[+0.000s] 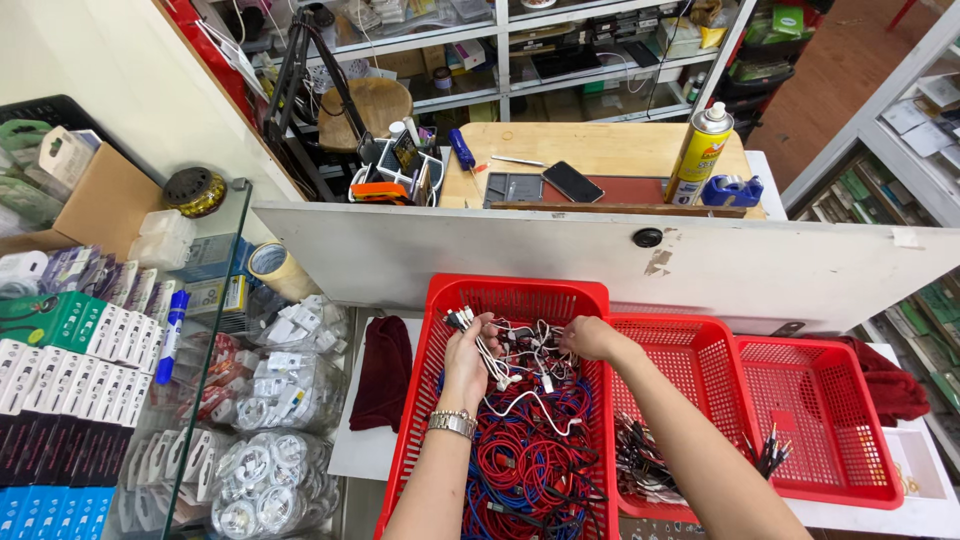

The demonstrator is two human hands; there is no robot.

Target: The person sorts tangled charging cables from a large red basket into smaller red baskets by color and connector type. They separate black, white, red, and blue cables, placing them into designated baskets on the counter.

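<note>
White, green, blue boxed packs (60, 370) stacked far left.

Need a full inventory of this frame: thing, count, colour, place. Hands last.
red baskets: 3, red plastic, side by side in front
cables: tangled heap, red, blue and white, in the left basket
dark cables: small bunch, in the middle basket
cloth: 1, dark red, left of the baskets
spray can: 1, yellow, on the wooden bench behind the white panel
phone: 1, black, on the bench
tape dispenser: 1, blue, beside the can
bagged white accessories: many, glass counter at left
marker: 1, blue and white, on the glass
left hand: wears a metal watch, gripping white cables
right hand: in the same bundle of white cables
</note>
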